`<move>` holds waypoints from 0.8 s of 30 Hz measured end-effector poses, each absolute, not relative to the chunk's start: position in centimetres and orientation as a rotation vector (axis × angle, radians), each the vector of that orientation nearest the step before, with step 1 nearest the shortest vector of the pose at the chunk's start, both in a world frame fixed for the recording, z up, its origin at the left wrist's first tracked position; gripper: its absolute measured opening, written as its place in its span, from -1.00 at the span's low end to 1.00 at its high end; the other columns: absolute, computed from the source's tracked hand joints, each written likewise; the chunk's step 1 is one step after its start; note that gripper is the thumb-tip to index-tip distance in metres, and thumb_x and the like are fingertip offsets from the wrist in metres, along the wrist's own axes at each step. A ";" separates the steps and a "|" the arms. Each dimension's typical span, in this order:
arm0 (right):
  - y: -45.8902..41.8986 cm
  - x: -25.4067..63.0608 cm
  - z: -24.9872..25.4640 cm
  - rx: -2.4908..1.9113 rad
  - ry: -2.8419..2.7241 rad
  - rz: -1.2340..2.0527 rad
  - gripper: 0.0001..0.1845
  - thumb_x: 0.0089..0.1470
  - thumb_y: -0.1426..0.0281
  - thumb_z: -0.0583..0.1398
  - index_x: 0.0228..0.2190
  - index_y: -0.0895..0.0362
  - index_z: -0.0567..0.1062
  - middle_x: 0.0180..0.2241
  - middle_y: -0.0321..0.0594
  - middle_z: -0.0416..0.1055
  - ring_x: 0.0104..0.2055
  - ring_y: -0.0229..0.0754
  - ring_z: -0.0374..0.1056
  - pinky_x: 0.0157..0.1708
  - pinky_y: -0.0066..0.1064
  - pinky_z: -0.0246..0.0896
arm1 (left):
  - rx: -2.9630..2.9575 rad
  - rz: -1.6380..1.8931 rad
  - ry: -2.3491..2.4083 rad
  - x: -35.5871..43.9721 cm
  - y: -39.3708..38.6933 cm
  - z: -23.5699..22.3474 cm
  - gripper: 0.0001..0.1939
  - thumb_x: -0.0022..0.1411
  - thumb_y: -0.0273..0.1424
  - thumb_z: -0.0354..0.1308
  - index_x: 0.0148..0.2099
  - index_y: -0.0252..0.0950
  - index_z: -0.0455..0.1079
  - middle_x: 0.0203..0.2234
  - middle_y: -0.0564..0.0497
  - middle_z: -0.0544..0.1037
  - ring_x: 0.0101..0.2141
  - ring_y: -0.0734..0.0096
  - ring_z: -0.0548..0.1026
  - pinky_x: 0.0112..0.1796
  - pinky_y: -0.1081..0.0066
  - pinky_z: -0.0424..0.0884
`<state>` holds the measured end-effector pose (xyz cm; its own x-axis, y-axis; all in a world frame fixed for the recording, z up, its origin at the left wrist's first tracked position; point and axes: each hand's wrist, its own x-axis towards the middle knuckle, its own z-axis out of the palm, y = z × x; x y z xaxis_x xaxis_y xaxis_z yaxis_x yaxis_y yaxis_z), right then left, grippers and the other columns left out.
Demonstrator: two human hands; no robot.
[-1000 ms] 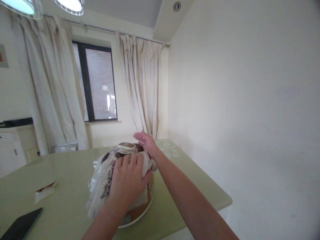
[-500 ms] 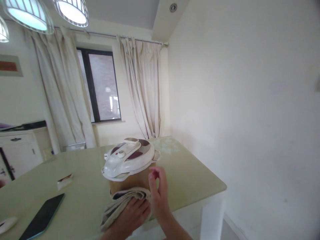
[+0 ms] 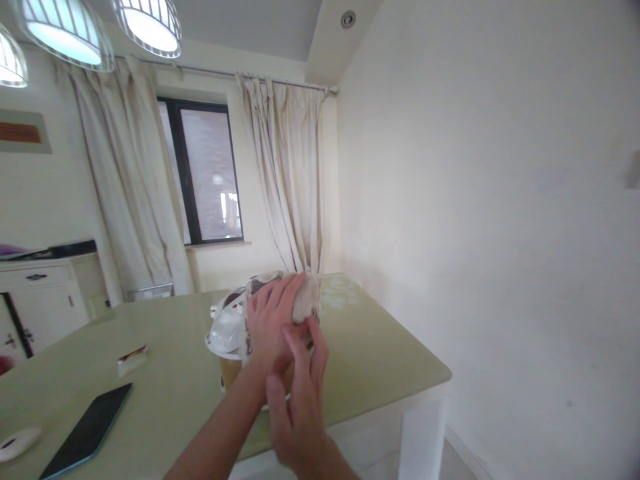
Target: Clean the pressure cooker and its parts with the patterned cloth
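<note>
A white-lidded pressure cooker point(image 3: 225, 327) with a tan body stands on the pale green table point(image 3: 375, 347). My left hand point(image 3: 267, 320) presses a patterned cloth point(image 3: 303, 300) onto the lid's top, fingers wrapped over the fabric. My right hand point(image 3: 300, 400) hovers nearer the camera, just in front of the cooker, with fingers stretched out and nothing in them. Most of the lid's right side is hidden by cloth and hands.
A dark phone point(image 3: 87, 430) lies at the table's left front. A small packet point(image 3: 131, 360) and a white object point(image 3: 17, 443) lie near it. A white wall runs along the right; curtains point(image 3: 287, 180) and a window stand behind. Pendant lamps point(image 3: 147, 27) hang overhead.
My left hand has lifted the cloth from the cooker's base up onto the lid. My right hand has drawn back toward me, off the cooker's side.
</note>
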<state>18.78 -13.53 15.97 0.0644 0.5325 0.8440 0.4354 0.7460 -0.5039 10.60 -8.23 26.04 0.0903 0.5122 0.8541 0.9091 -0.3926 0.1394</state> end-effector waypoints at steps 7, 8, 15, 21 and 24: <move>-4.4 18.4 23.3 -1.323 -1.615 0.194 -0.16 0.33 -0.08 0.14 0.39 0.22 0.31 0.44 0.36 0.09 0.50 0.49 -0.08 0.35 0.50 -0.43 | -2.710 -1.299 -1.569 1.6 -2.4 31.6 -0.26 0.22 -0.11 0.18 0.38 -0.33 0.36 0.24 -0.29 0.53 0.21 0.00 0.52 0.21 0.03 0.43; -4.1 18.1 23.6 -1.319 -1.626 0.124 -0.11 0.29 -0.10 0.18 0.39 0.24 0.31 0.47 0.37 0.01 0.52 0.52 -0.15 0.34 0.51 -0.46 | -2.594 -1.414 -1.646 0.4 -1.9 31.7 -0.33 0.28 -0.09 0.09 0.33 -0.34 0.41 0.21 -0.27 0.56 0.17 0.03 0.56 0.18 0.05 0.46; -1.7 18.0 24.3 -1.179 -1.877 0.111 -0.18 0.10 -0.13 0.33 0.28 -0.03 0.47 0.38 0.16 0.25 0.42 0.49 0.05 0.31 0.47 -0.24 | -2.216 -1.343 -1.969 -1.7 0.6 27.3 -0.19 0.46 0.08 -0.28 0.37 -0.38 0.38 0.32 -0.24 0.47 0.37 0.06 0.36 0.40 0.03 0.16; 9.4 22.8 23.9 -0.986 -1.811 0.807 -0.32 0.05 -0.12 0.36 0.03 0.07 0.65 0.05 0.02 0.59 0.14 0.24 0.43 0.24 0.09 0.17 | -2.272 -1.265 -1.966 -1.6 0.5 26.5 -0.18 0.46 0.15 -0.29 0.40 -0.25 0.38 0.41 -0.12 0.36 0.42 0.12 0.26 0.44 0.08 0.03; 12.0 24.0 22.7 -0.889 -1.755 0.993 -0.39 0.21 -0.07 0.21 -0.08 0.20 0.67 -0.07 0.06 0.63 0.04 0.20 0.50 0.17 0.03 0.25 | -2.290 -1.219 -1.960 -1.4 0.3 26.9 -0.22 0.48 0.13 -0.31 0.41 -0.17 0.38 0.47 -0.03 0.27 0.45 0.14 0.21 0.45 0.08 -0.01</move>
